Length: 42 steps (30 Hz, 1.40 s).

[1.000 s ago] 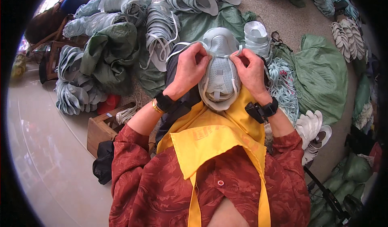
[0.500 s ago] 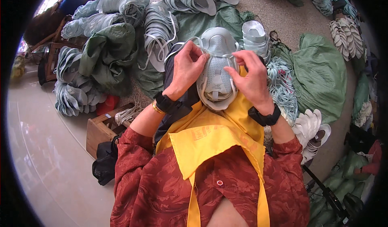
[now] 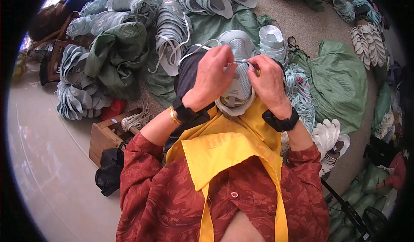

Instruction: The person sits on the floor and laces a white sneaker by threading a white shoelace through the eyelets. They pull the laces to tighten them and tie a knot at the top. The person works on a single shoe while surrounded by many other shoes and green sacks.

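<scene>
A pale grey-blue shoe upper (image 3: pixel 238 76) with a mesh front rests on my lap over a yellow apron (image 3: pixel 228 147). My left hand (image 3: pixel 213 76) grips its left side, with fingertips pinching a thin pale lace (image 3: pixel 196 50) at the shoe's throat. On the right side my right hand (image 3: pixel 269 82) pinches the same lace area. The two hands nearly meet over the middle of the shoe and hide its eyelets. Both wrists wear black bands, and a gold bangle sits on the left one.
Stacks of pale shoe uppers (image 3: pixel 172 31) lie around me, with more at the far right (image 3: pixel 366 43). Green sacks (image 3: pixel 340 82) spread on the floor, beside a bundle of light blue laces (image 3: pixel 297 95). A small wooden stool (image 3: pixel 108 136) stands at my left.
Both hands have moved closer together over the shoe's throat. The shoe has tilted slightly toward me, and the lace is now pulled up between my fingers.
</scene>
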Each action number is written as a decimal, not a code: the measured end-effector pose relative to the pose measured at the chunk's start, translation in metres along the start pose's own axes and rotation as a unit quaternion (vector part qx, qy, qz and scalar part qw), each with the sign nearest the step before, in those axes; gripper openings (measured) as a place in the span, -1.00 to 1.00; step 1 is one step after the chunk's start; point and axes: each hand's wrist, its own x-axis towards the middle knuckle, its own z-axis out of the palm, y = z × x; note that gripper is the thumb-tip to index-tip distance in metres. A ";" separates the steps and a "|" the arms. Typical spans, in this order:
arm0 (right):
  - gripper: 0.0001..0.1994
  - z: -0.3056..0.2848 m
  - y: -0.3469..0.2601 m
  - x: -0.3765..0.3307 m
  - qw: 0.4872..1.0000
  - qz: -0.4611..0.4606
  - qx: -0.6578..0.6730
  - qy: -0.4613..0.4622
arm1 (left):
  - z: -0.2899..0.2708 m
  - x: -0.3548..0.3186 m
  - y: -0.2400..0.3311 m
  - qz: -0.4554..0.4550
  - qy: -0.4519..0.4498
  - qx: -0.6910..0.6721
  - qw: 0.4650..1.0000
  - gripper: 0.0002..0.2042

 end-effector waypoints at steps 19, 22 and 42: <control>-0.90 0.004 0.013 -0.002 0.998 -0.024 0.053 0.023 | 0.033 0.010 0.001 0.040 -0.084 0.102 0.990 -0.85; -0.89 0.005 0.012 -0.002 0.997 -0.026 0.064 0.030 | 0.035 0.009 0.001 0.042 -0.076 0.100 0.991 -0.84; -0.86 0.007 0.019 0.002 0.978 0.069 0.192 0.044 | 0.030 0.011 0.003 0.104 -0.080 0.128 0.983 -0.92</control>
